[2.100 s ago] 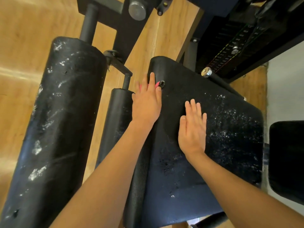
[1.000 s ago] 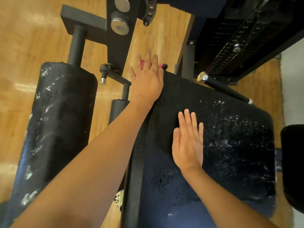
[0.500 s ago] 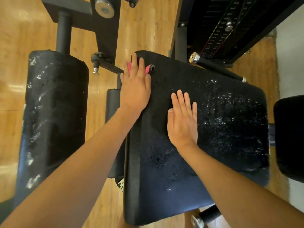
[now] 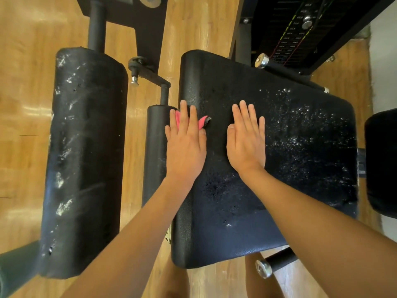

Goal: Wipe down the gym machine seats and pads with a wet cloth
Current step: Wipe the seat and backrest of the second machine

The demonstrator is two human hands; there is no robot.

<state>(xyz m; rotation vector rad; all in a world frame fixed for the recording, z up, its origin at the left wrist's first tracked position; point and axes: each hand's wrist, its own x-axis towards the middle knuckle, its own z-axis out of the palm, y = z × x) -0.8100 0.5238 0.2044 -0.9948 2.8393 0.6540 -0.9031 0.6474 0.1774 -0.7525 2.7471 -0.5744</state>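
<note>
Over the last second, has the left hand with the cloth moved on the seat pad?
Yes. The left hand, pressing the pink cloth, has slid back toward the person along the seat pad's left edge, away from its far corner.

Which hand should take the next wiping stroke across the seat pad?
Probably left: the pink cloth lies under the left hand on the seat pad; the right hand rests flat and bare.

weight stack (image 4: pixel 297 39) labels too blurred to read.
</note>
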